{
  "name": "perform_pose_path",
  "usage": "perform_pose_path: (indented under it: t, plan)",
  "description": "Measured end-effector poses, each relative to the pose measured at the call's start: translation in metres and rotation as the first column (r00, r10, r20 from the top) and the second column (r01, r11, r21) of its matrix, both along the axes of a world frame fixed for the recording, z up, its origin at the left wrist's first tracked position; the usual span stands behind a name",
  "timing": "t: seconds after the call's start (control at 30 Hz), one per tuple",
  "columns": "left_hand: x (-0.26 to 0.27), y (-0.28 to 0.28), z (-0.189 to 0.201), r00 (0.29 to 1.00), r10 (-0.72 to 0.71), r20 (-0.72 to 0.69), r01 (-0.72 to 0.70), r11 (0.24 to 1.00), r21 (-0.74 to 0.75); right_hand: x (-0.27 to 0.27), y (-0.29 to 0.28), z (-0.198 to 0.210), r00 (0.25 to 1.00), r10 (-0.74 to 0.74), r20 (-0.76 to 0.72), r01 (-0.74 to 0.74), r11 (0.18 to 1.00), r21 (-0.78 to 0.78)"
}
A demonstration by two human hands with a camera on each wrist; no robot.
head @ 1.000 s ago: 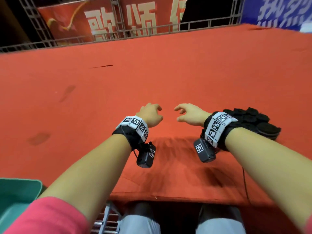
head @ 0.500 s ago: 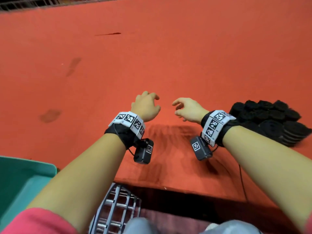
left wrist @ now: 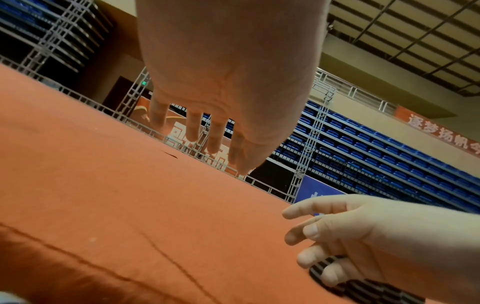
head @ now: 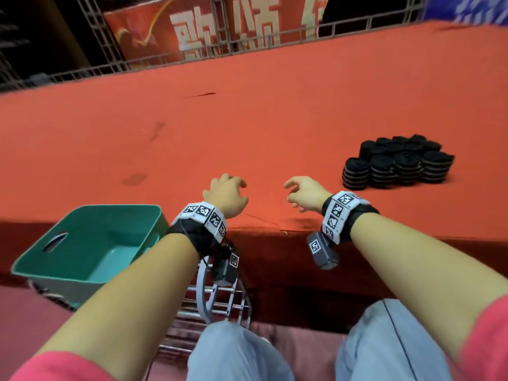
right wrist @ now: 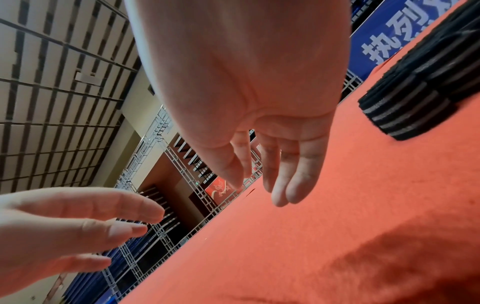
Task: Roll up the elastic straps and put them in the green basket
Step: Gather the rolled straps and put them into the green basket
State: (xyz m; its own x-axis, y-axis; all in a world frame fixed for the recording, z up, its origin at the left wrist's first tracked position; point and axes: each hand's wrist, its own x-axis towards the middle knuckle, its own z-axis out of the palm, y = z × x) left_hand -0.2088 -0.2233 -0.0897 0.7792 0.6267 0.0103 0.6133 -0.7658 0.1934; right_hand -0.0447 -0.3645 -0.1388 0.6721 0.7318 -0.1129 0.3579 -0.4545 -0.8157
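Observation:
Several black rolled elastic straps (head: 398,163) stand bunched together on the red table (head: 247,127), to the right; they also show in the right wrist view (right wrist: 420,88). The green basket (head: 90,243) sits below the table's front edge at the left, with nothing seen in the visible part of its inside. My left hand (head: 228,195) and right hand (head: 302,195) hover side by side over the table's front edge, fingers relaxed and holding nothing. The wrist views show the left hand (left wrist: 207,131) and the right hand (right wrist: 272,164) with loose, empty fingers above the cloth.
A metal railing (head: 247,45) with red banners (head: 192,26) runs along the table's far edge. A wire metal frame (head: 217,303) stands below the table between the basket and my knees (head: 239,350). The red cloth has a few dark stains (head: 134,178).
The head view has pulled back and tilted, so the basket, my knees and the whole strap pile now show. Both hands stay empty and close together over the table's front edge.

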Motion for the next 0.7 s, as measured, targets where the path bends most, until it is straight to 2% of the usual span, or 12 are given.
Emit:
perform_pose_path:
  t: [0.27,0.43,0.63,0.7]
  plan:
    - [-0.078,0.034,-0.02,0.977,0.172,-0.124,-0.17,0.985,0.029,-0.077,0.044,-0.031,0.989,0.135,-0.057,-0.138,0.989,-0.049]
    - [-0.108,0.071,-0.028,0.95,0.284,-0.13,-0.283,0.959,0.026,-0.118,0.087,-0.05,0.958,0.262,-0.115,-0.275,0.953,-0.126]
    - [-0.135,0.098,-0.035,0.934,0.313,-0.171,-0.327,0.943,-0.062,-0.159,0.128,-0.071,0.89,0.321,-0.324,-0.375,0.92,-0.117]
    - [-0.142,0.104,-0.037,0.936,0.292,-0.197,-0.314,0.945,-0.09,-0.172,0.135,-0.077,0.883,0.314,-0.349,-0.378,0.916,-0.135]
